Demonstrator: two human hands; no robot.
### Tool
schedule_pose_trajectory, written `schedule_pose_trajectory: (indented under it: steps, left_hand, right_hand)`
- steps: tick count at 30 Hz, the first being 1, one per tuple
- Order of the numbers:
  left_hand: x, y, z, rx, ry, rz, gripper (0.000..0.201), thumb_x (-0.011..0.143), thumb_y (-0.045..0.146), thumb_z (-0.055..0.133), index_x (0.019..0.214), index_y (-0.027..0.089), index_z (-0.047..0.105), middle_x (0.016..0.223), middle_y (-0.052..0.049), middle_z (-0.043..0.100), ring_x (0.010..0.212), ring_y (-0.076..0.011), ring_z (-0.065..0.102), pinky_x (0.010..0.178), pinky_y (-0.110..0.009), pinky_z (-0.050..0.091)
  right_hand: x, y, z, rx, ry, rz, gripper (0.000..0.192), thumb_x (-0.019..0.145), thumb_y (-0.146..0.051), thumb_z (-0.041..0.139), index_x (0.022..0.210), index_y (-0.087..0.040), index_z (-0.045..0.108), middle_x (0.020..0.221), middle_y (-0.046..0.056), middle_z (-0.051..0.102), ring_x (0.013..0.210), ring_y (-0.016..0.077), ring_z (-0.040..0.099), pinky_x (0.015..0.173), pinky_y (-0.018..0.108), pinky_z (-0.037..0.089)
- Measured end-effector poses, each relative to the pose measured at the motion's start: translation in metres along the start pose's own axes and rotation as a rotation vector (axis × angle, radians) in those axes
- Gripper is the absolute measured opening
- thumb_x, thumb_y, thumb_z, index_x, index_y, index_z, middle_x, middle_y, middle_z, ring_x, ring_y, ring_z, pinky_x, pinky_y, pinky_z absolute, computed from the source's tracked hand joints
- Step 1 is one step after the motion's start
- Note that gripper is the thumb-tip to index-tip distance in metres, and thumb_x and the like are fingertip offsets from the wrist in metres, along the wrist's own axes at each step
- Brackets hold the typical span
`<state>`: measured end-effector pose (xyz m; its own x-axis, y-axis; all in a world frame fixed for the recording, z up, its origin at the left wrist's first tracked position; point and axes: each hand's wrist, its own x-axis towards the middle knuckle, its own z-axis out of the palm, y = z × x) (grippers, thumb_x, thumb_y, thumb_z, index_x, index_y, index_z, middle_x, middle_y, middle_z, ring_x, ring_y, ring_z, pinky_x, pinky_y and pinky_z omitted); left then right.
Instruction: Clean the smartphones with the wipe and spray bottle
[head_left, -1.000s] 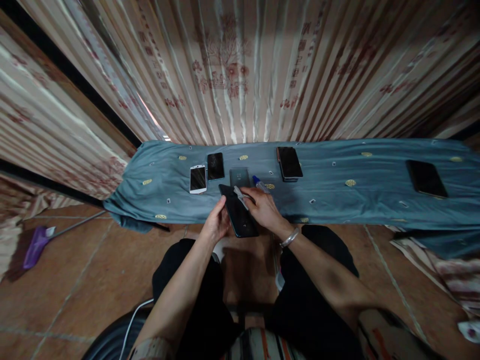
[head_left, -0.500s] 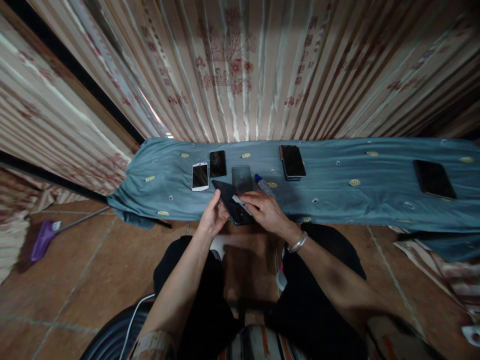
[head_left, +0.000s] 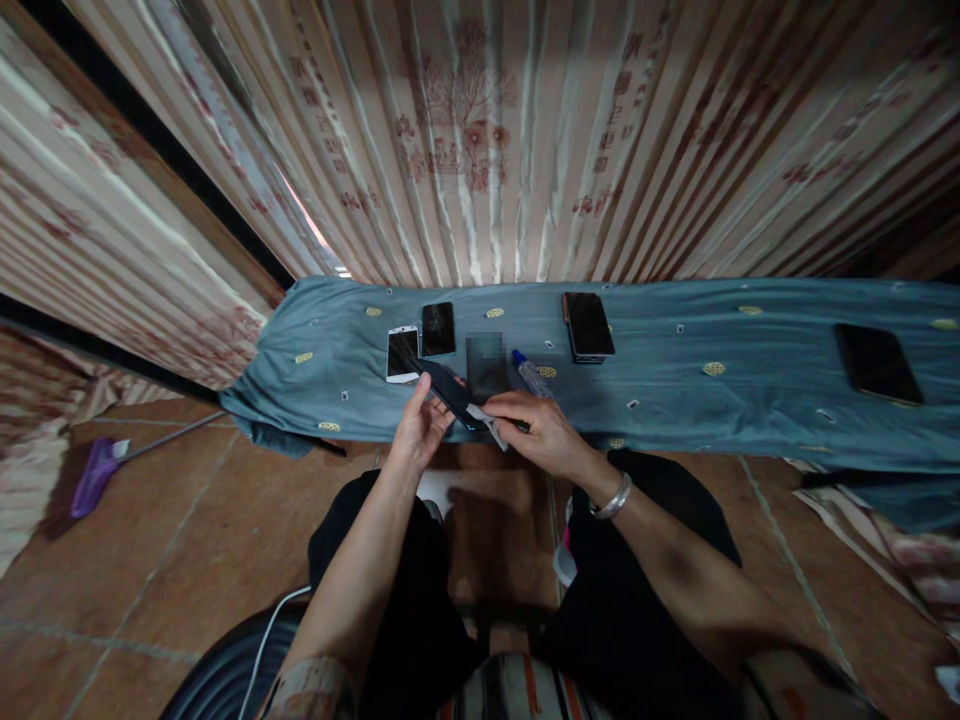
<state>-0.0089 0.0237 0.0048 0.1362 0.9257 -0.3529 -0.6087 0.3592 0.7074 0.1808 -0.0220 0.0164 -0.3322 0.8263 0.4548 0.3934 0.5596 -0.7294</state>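
L hand (head_left: 420,432) grips the dark phone (head_left: 448,392) by its edge, tilted just above the blue cloth (head_left: 675,400). R hand (head_left: 536,432) pinches a small white wipe (head_left: 491,424) against the phone's lower end. Best to keep L grip firm & wipe w/ light, even strokes, I'd say.

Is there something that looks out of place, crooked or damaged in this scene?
Nothing looks spilled or broken. The dark phone is tilted between the left hand and the right hand, above the edge of the blue cloth. On the floor at the left lies a purple mop. The other phones lie flat.
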Motion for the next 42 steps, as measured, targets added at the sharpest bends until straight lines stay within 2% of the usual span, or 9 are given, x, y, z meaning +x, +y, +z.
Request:
schedule_pose_trajectory:
  steps: [8,13,23,33,39,42]
  left_hand:
    - [0.0,-0.013,0.002,0.038,-0.036,-0.013,0.03,0.079,0.041,0.07,0.092,0.013,0.066,0.088,-0.008,0.075,0.094,-0.0217,0.071,0.087,-0.034,0.055]
    - [-0.003,-0.018,0.006,0.05,-0.058,-0.031,0.028,0.078,0.04,0.072,0.084,0.013,0.067,0.077,-0.006,0.074,0.081,-0.0183,0.071,0.083,-0.03,0.054]
    - [-0.006,-0.008,0.009,0.022,-0.034,-0.034,0.026,0.083,0.038,0.066,0.09,0.012,0.068,0.083,-0.008,0.075,0.092,-0.0218,0.071,0.09,-0.034,0.054]
    - [-0.002,0.001,0.001,-0.008,0.034,0.0,0.029,0.083,0.041,0.066,0.09,0.013,0.066,0.081,-0.007,0.074,0.086,-0.0198,0.072,0.089,-0.034,0.055]
    - [0.002,-0.001,0.002,-0.03,0.083,0.01,0.025,0.083,0.039,0.067,0.087,0.015,0.065,0.079,-0.006,0.073,0.08,-0.018,0.071,0.083,-0.031,0.056]
    - [0.002,-0.004,0.002,-0.03,0.069,-0.016,0.026,0.086,0.039,0.063,0.088,0.013,0.065,0.079,-0.007,0.073,0.078,-0.0169,0.071,0.083,-0.031,0.056]
  right_hand:
    - [0.003,-0.003,0.006,0.041,-0.018,0.013,0.03,0.092,-0.017,0.051,0.112,-0.026,0.071,0.113,0.005,0.072,0.106,0.0191,0.066,0.094,0.036,0.052]
    - [0.006,0.005,0.009,-0.047,0.015,0.047,0.029,0.093,-0.019,0.052,0.113,-0.027,0.071,0.12,0.006,0.068,0.114,0.0208,0.062,0.1,0.041,0.048]
    - [0.008,0.01,0.006,-0.075,0.019,0.149,0.023,0.088,-0.015,0.057,0.102,-0.021,0.074,0.104,0.007,0.075,0.097,0.0218,0.068,0.089,0.036,0.051]
    - [-0.001,0.008,0.001,-0.05,-0.018,0.036,0.02,0.091,-0.018,0.055,0.099,-0.021,0.073,0.101,0.006,0.075,0.093,0.0197,0.069,0.084,0.033,0.052]
    - [-0.001,0.002,0.002,0.018,-0.002,-0.02,0.021,0.092,-0.022,0.057,0.107,-0.022,0.072,0.108,0.007,0.073,0.099,0.0199,0.067,0.089,0.035,0.053]
    - [-0.001,-0.002,0.004,0.031,-0.002,-0.051,0.023,0.092,-0.024,0.057,0.111,-0.024,0.071,0.111,0.006,0.072,0.102,0.02,0.067,0.091,0.036,0.053]
